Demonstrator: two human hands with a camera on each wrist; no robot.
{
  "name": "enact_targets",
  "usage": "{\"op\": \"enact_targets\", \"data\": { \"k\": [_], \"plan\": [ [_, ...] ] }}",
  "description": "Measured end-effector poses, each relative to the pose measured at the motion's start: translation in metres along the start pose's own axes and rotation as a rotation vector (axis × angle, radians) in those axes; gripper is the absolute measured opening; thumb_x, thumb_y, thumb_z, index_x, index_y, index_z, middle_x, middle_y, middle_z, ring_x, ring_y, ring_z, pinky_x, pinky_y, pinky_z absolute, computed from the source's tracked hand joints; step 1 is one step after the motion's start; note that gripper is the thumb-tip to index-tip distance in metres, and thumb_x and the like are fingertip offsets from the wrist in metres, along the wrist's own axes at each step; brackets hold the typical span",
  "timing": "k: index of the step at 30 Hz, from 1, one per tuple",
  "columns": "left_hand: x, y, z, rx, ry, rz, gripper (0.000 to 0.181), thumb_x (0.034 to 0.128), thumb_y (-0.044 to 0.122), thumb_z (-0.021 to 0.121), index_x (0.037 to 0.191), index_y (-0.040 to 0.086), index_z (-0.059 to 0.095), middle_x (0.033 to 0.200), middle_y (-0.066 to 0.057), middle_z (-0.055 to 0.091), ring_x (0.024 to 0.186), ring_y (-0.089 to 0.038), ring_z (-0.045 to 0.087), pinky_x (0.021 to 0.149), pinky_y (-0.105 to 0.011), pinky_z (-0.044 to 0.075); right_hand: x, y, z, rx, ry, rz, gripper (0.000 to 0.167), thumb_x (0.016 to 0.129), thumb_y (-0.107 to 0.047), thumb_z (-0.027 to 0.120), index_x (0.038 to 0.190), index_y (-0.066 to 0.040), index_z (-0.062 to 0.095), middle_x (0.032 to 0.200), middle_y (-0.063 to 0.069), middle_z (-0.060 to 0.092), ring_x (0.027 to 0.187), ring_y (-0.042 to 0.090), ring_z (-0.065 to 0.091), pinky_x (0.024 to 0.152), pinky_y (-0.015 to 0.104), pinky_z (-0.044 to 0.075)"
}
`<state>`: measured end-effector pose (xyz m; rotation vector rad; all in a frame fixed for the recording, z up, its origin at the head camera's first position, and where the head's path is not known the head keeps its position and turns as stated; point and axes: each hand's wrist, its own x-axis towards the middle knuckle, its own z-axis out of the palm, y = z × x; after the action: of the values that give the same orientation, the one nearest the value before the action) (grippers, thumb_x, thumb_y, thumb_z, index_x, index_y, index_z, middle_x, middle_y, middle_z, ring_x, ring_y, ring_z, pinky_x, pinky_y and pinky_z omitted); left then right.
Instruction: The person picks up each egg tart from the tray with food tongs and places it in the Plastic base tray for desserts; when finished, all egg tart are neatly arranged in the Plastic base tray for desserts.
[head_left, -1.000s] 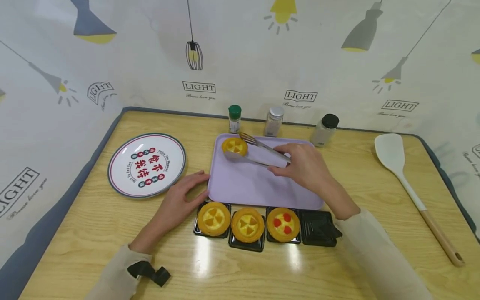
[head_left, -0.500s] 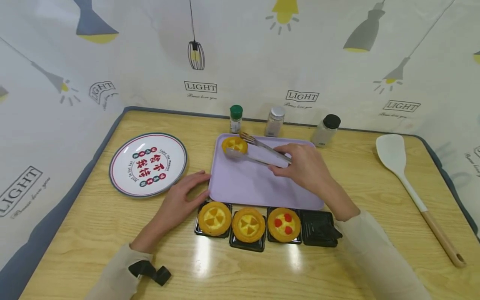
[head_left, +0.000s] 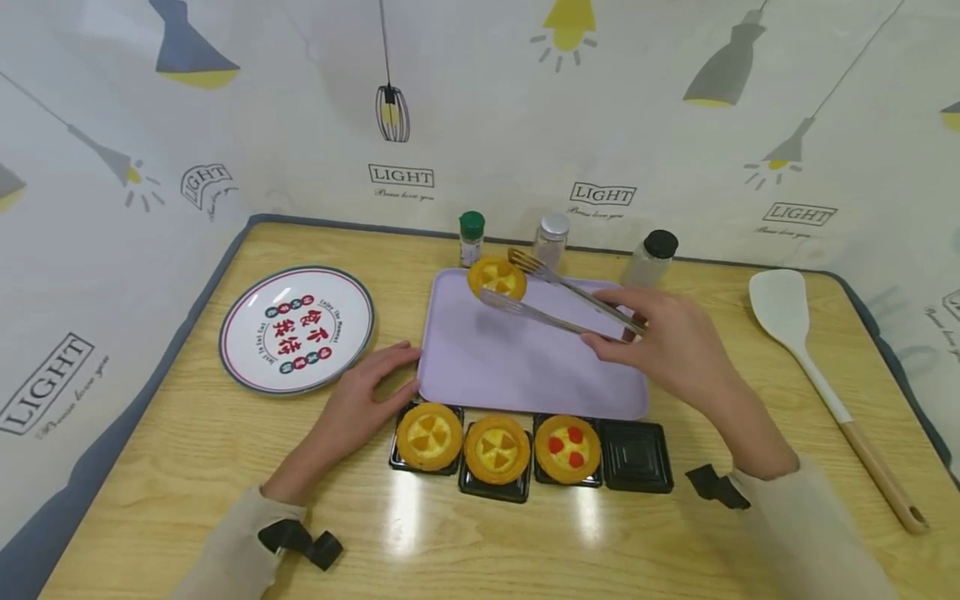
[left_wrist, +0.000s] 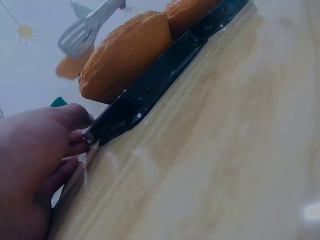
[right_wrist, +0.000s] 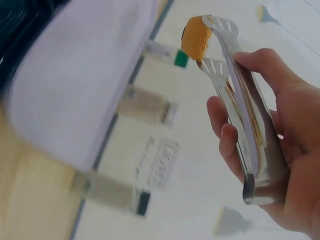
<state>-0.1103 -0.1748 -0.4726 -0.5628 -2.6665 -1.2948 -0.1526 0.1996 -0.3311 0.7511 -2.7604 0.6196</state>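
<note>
My right hand (head_left: 667,342) grips a pair of metal tongs (head_left: 573,293), thumb on one arm and fingers on the other in the right wrist view. Between the tongs' slotted ends is an egg tart (head_left: 498,277) with wedge-shaped topping, raised above the far left part of the lilac tray (head_left: 525,375). My left hand (head_left: 366,402) rests at the tray's left edge, its fingers extended and touching it. Along the tray's near side sit three tarts in black holders: two with wedges, (head_left: 429,437) and the other beside it, and a tart with red dots (head_left: 567,450). An unfilled black holder (head_left: 637,457) ends the row.
A white plate (head_left: 352,292) with red characters lies left of the tray. Behind it stand a green-capped jar (head_left: 471,240), a silver-capped jar (head_left: 551,242) and a black-capped jar (head_left: 651,260). A wooden-handled spatula (head_left: 817,383) lies at right. A patterned curtain (head_left: 487,108) borders the table.
The tart has lifted off the tray in the tongs and shifted right. My right hand has moved right and slightly down in view, uncovering the unfilled holder. The left hand has stayed put.
</note>
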Motion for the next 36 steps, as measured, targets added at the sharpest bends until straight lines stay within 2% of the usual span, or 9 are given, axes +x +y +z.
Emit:
{"op": "enact_targets", "data": {
  "k": [6, 8, 14, 17, 21, 25, 29, 36],
  "plan": [
    [0.0, 0.0, 0.0, -0.01, 0.006, 0.002, 0.041, 0.0935, 0.026, 0.069, 0.133, 0.016, 0.061, 0.142, -0.007, 0.052, 0.135, -0.024, 0.042, 0.111, -0.046, 0.034, -0.041, 0.013, -0.037, -0.008, 0.074, -0.059, 0.048, 0.069, -0.022, 0.09, 0.114, -0.015, 0.073, 0.087, -0.008, 0.069, 0.06, 0.003, 0.057, 0.047, 0.018, 0.043],
    [0.0, -0.001, 0.001, -0.006, 0.004, 0.004, 0.041, 0.0936, 0.027, 0.069, 0.133, 0.016, 0.061, 0.142, -0.007, 0.052, 0.134, -0.024, 0.043, 0.111, -0.047, 0.034, -0.059, 0.02, -0.047, -0.017, 0.086, -0.067, 0.052, 0.064, -0.018, 0.091, 0.113, -0.018, 0.073, 0.08, -0.013, 0.066, 0.059, 0.001, 0.055, 0.048, 0.014, 0.042],
    [0.0, -0.002, 0.002, 0.006, -0.001, 0.008, 0.042, 0.0937, 0.028, 0.069, 0.133, 0.015, 0.061, 0.142, -0.008, 0.052, 0.134, -0.025, 0.043, 0.111, -0.047, 0.034, -0.112, 0.036, -0.068, -0.046, 0.054, -0.011, 0.062, 0.057, -0.01, 0.093, 0.114, -0.021, 0.072, 0.071, -0.021, 0.059, 0.057, -0.002, 0.052, 0.048, 0.012, 0.04],
    [0.0, -0.001, 0.001, 0.009, -0.001, 0.008, 0.043, 0.0934, 0.027, 0.069, 0.133, 0.015, 0.061, 0.143, -0.008, 0.051, 0.134, -0.025, 0.043, 0.111, -0.047, 0.034, -0.137, 0.042, -0.074, -0.028, 0.03, 0.012, 0.067, 0.055, -0.004, 0.092, 0.116, -0.021, 0.071, 0.077, -0.019, 0.06, 0.059, -0.003, 0.051, 0.046, 0.011, 0.038],
    [-0.001, -0.001, 0.001, 0.017, 0.007, 0.01, 0.043, 0.0929, 0.027, 0.07, 0.133, 0.016, 0.061, 0.142, -0.007, 0.052, 0.133, -0.023, 0.044, 0.111, -0.046, 0.034, -0.162, 0.049, -0.077, 0.0, 0.008, -0.006, 0.072, 0.052, 0.001, 0.091, 0.118, -0.02, 0.071, 0.088, -0.017, 0.061, 0.061, -0.006, 0.049, 0.045, 0.01, 0.037],
    [0.0, -0.003, 0.0, 0.024, 0.013, 0.018, 0.043, 0.0931, 0.027, 0.07, 0.133, 0.016, 0.061, 0.142, -0.008, 0.052, 0.133, -0.024, 0.045, 0.111, -0.046, 0.035, -0.18, 0.053, -0.075, 0.02, -0.024, -0.014, 0.074, 0.051, 0.002, 0.092, 0.118, -0.019, 0.07, 0.091, -0.018, 0.061, 0.061, -0.007, 0.049, 0.045, 0.007, 0.036],
    [-0.001, -0.003, -0.001, 0.02, 0.013, 0.021, 0.043, 0.0928, 0.026, 0.07, 0.133, 0.015, 0.061, 0.142, -0.009, 0.052, 0.132, -0.025, 0.045, 0.111, -0.046, 0.035, -0.192, 0.055, -0.07, 0.052, -0.055, -0.008, 0.074, 0.051, 0.002, 0.092, 0.119, -0.019, 0.07, 0.095, -0.018, 0.063, 0.061, -0.007, 0.05, 0.045, 0.007, 0.035],
    [-0.001, -0.002, 0.0, 0.02, 0.011, 0.032, 0.043, 0.093, 0.026, 0.07, 0.133, 0.015, 0.061, 0.141, -0.009, 0.053, 0.132, -0.026, 0.046, 0.111, -0.045, 0.034, -0.205, 0.06, -0.06, 0.018, -0.06, 0.015, 0.073, 0.053, -0.006, 0.094, 0.119, -0.025, 0.069, 0.094, -0.021, 0.062, 0.058, -0.009, 0.047, 0.044, 0.006, 0.032]
  ]
}}
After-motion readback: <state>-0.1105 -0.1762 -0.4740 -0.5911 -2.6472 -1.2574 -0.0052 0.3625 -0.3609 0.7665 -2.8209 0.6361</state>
